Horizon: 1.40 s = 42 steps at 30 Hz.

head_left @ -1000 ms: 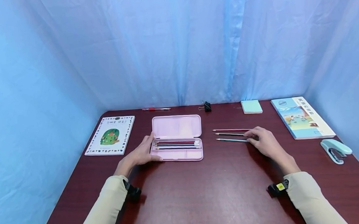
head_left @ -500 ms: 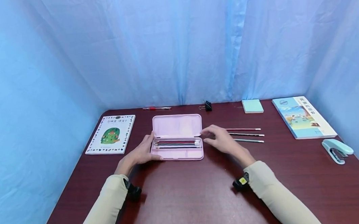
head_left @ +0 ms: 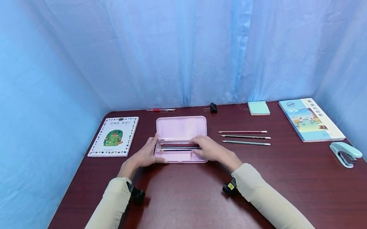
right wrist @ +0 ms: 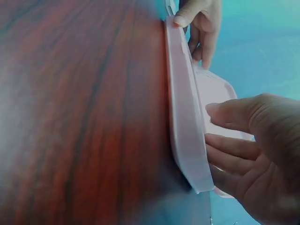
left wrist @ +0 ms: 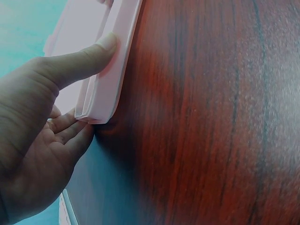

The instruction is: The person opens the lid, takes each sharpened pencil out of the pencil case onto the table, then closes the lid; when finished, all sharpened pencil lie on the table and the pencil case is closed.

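Note:
An open pink pencil case (head_left: 176, 157) lies in the middle of the table, its lid (head_left: 179, 126) tipped back. Several pencils (head_left: 172, 146) lie in its rear compartment. My left hand (head_left: 144, 154) grips the case's left end; in the left wrist view the thumb (left wrist: 89, 58) presses on the front edge, with the fingers by the end wall. My right hand (head_left: 211, 149) reaches over the right end of the case at the pencils' ends. Its thumb and fingers stand apart in the right wrist view; the pencils are hidden there.
Right of the case lie a red pencil (head_left: 242, 132), a black pencil (head_left: 245, 137) and a teal pencil (head_left: 245, 143). Around stand books (head_left: 113, 137), a pen (head_left: 160, 110), a binder clip (head_left: 213, 107), sticky notes (head_left: 259, 108), another book (head_left: 309, 120) and a stapler (head_left: 345, 153).
My right hand has left the loose pencils, now lying side by side, and moved left to the pencils in the case. My left hand has stayed on the case.

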{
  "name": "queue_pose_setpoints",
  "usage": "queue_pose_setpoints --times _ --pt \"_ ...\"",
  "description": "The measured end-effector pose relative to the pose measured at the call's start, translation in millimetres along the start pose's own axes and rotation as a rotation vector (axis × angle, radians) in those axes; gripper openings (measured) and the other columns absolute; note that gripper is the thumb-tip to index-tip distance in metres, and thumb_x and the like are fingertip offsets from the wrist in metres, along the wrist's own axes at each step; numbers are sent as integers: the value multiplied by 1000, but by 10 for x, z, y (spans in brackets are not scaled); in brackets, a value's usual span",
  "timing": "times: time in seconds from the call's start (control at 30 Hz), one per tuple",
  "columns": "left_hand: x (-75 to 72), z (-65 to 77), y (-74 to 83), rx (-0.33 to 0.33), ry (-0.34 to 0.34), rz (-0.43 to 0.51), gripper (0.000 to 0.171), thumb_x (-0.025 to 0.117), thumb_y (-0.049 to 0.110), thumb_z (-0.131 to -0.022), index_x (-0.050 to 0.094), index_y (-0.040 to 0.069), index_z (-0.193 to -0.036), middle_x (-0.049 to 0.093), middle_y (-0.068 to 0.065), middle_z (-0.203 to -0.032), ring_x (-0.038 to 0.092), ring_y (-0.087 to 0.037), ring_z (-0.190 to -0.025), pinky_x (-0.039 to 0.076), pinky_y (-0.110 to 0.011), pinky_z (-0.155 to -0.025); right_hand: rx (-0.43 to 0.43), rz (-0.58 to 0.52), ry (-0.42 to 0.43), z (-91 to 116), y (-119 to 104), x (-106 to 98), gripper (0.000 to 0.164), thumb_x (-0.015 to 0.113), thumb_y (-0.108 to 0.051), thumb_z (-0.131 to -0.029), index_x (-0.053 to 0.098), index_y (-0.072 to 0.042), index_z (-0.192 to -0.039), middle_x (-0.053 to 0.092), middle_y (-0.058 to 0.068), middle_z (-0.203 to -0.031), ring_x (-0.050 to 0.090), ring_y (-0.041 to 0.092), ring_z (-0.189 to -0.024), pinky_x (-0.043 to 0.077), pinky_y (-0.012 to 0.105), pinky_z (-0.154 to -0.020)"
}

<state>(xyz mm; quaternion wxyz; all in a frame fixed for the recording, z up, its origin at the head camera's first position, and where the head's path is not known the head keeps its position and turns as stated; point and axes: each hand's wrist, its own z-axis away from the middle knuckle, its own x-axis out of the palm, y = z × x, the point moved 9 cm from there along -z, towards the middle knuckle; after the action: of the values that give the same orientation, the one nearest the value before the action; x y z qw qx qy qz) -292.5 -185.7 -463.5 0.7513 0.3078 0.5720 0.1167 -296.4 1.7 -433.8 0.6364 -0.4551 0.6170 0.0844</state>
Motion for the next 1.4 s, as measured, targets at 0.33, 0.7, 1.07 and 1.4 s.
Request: queue_pose_setpoints --times 0.33,0.7,1.07,1.4 --pt "21 5 -14 -6 -13 1 118 79 41 -68 -1 11 -149 25 -15 -140 30 -24 -126 25 -42 -106 46 -72 -11 -8 86 7 16 63 -2 -84 69 -5 -98 67 3 -92 60 15 -89 46 33 -82" --pt "13 4 -16 11 -8 -8 118 79 41 -68 0 9 -149 26 -15 -140 31 -25 -126 26 -42 -105 79 -104 -66 -36 173 62 14 65 -4 -83 71 -8 -95 67 -1 -88 56 12 -84 45 30 -77" --pt "5 12 -18 9 -5 -9 118 79 42 -68 0 9 -149 25 -14 -141 30 -23 -127 25 -41 -106 102 -146 5 24 188 -32 11 65 -8 -84 70 -9 -93 65 -3 -83 56 10 -78 45 28 -73" --pt "26 2 -51 -14 -20 -21 119 78 45 -68 -1 12 -149 23 -13 -142 29 -23 -127 25 -41 -106 184 -221 109 469 563 -498 12 65 -14 -85 71 -15 -96 64 -5 -88 52 14 -76 44 32 -70"
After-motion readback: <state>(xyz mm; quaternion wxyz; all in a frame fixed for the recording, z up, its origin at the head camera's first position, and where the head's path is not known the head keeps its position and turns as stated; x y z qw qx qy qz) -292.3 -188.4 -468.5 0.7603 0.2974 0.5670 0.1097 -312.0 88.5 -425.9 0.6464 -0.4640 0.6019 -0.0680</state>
